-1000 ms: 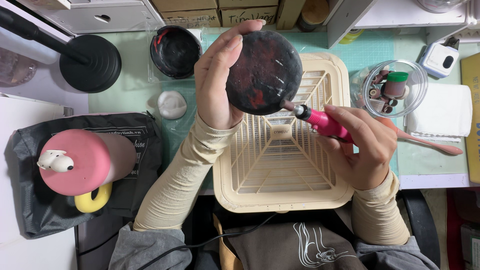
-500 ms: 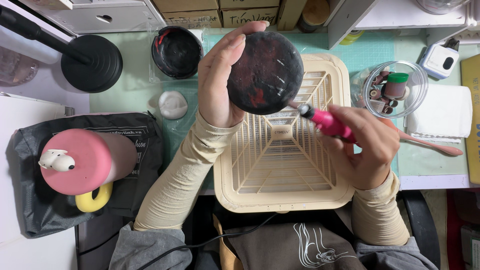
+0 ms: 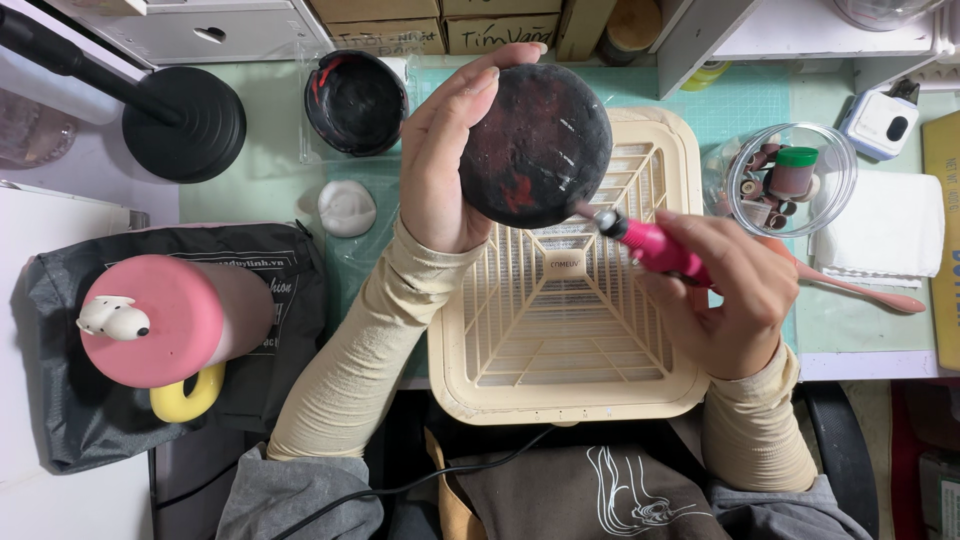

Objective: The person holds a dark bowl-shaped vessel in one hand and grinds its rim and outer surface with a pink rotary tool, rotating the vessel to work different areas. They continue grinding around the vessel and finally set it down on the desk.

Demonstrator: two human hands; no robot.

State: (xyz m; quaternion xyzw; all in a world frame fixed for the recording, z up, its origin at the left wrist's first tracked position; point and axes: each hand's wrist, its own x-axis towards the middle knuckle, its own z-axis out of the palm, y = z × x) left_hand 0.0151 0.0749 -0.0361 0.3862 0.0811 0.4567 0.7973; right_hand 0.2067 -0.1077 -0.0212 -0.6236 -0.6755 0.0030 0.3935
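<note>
Fingers (image 3: 470, 100) clasp dark disc (image 3: 535, 145) (probably edgewise).

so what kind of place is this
Probably a small craft or hobby workbench: a pink handheld rotary tool works on a dark round disc over a beige slatted dust-collector box, beside a clear jar of sanding bits.
</note>
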